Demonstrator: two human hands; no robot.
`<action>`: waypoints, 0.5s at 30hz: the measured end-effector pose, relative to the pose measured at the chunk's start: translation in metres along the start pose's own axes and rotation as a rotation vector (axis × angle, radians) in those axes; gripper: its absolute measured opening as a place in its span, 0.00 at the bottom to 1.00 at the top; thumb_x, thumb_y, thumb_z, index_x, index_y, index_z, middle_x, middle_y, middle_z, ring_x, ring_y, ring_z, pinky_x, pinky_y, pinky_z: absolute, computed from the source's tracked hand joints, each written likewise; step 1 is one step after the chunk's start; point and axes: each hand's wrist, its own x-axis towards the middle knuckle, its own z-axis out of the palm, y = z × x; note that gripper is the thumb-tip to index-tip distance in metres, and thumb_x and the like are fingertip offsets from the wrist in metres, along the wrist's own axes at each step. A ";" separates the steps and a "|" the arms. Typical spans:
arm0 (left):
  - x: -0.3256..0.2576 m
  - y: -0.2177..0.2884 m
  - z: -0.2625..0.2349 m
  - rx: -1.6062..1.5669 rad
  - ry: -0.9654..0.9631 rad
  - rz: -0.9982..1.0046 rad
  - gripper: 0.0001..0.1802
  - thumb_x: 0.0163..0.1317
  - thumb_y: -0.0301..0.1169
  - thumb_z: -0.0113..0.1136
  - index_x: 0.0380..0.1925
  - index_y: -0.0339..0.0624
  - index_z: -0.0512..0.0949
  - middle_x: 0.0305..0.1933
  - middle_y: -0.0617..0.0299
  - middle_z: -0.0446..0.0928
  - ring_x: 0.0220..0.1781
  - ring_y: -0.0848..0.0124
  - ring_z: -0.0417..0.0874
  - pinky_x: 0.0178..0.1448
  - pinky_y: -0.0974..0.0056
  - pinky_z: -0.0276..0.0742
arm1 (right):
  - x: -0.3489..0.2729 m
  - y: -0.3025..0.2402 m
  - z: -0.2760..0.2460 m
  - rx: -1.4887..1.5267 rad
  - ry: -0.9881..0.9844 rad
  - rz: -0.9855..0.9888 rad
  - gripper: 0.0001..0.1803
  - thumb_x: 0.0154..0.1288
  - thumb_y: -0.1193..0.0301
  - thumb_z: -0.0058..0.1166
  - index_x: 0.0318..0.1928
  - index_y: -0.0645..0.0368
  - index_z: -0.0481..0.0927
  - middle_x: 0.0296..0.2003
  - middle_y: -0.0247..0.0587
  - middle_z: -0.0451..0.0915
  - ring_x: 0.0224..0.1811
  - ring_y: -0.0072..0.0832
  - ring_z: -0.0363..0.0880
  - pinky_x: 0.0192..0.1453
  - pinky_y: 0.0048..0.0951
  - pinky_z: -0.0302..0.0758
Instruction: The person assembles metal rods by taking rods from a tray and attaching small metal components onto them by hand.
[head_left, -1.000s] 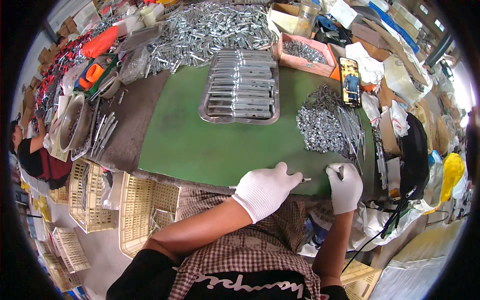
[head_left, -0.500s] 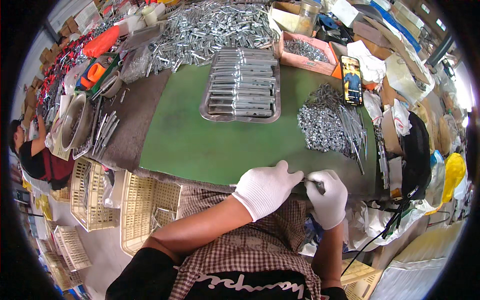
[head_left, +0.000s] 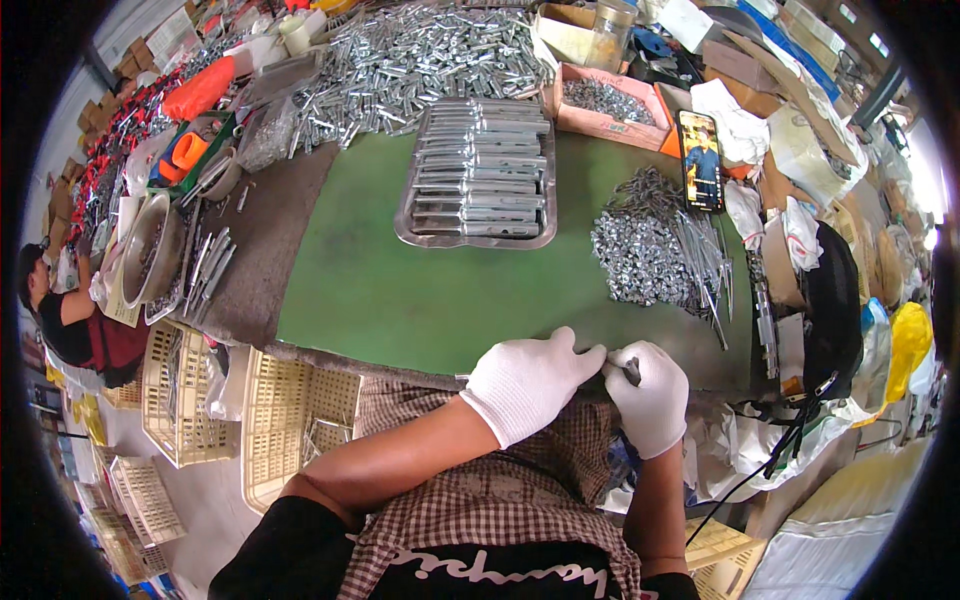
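Observation:
Both my hands wear white knit gloves and meet at the near edge of the green work mat point(head_left: 400, 300). My left hand point(head_left: 530, 388) is closed, its fingertips almost touching those of the right; what it grips is hidden under the glove. In the curled fingers of my right hand point(head_left: 648, 402) shows a small dark metal piece point(head_left: 632, 371), too small to name. Beyond the hands lie a pile of small shiny metal fittings point(head_left: 640, 258) and thin metal rods point(head_left: 706, 265). A metal tray point(head_left: 405, 225) holds a stacked row of metal tubes point(head_left: 485, 185).
A large heap of metal tubes point(head_left: 420, 60) covers the far side. At the far right stand a pink box point(head_left: 612, 128) of small parts and a propped phone point(head_left: 701, 160). Cream plastic crates point(head_left: 265, 425) stand below left. Another person point(head_left: 75, 320) works at far left.
My right hand has shifted slightly left, with its fingers turned a little around the small piece. My left hand stays nearly in place. The view has shifted a little.

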 end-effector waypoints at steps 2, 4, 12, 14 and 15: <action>-0.002 0.001 0.002 0.047 0.050 0.010 0.20 0.62 0.32 0.57 0.55 0.55 0.78 0.29 0.58 0.71 0.20 0.62 0.81 0.23 0.59 0.78 | 0.000 -0.004 -0.003 0.005 -0.021 0.061 0.06 0.52 0.77 0.63 0.31 0.58 0.79 0.28 0.44 0.79 0.27 0.39 0.78 0.33 0.32 0.74; -0.002 0.001 0.001 0.077 0.049 0.025 0.20 0.62 0.32 0.56 0.55 0.55 0.78 0.29 0.58 0.72 0.20 0.63 0.81 0.23 0.59 0.78 | 0.000 -0.005 -0.002 0.014 -0.046 0.120 0.06 0.52 0.77 0.63 0.31 0.58 0.79 0.29 0.44 0.80 0.28 0.39 0.79 0.34 0.32 0.74; 0.008 -0.001 -0.002 0.065 0.018 0.055 0.19 0.62 0.32 0.55 0.54 0.58 0.78 0.26 0.59 0.73 0.21 0.63 0.81 0.24 0.59 0.79 | 0.019 0.011 0.003 0.944 0.148 0.194 0.09 0.70 0.66 0.48 0.35 0.57 0.74 0.22 0.31 0.67 0.20 0.18 0.62 0.25 0.22 0.63; 0.007 -0.002 0.000 0.080 -0.015 0.045 0.18 0.62 0.32 0.55 0.54 0.58 0.78 0.26 0.59 0.73 0.20 0.63 0.81 0.24 0.59 0.79 | 0.027 0.011 0.012 1.301 0.184 0.307 0.17 0.75 0.60 0.42 0.30 0.56 0.72 0.19 0.29 0.63 0.17 0.18 0.57 0.21 0.23 0.58; 0.006 -0.002 -0.002 0.092 -0.040 0.032 0.18 0.62 0.32 0.55 0.53 0.58 0.77 0.26 0.59 0.73 0.20 0.63 0.81 0.24 0.59 0.79 | 0.031 0.012 0.017 1.497 0.178 0.230 0.22 0.76 0.56 0.37 0.26 0.55 0.68 0.17 0.29 0.60 0.15 0.18 0.54 0.18 0.24 0.52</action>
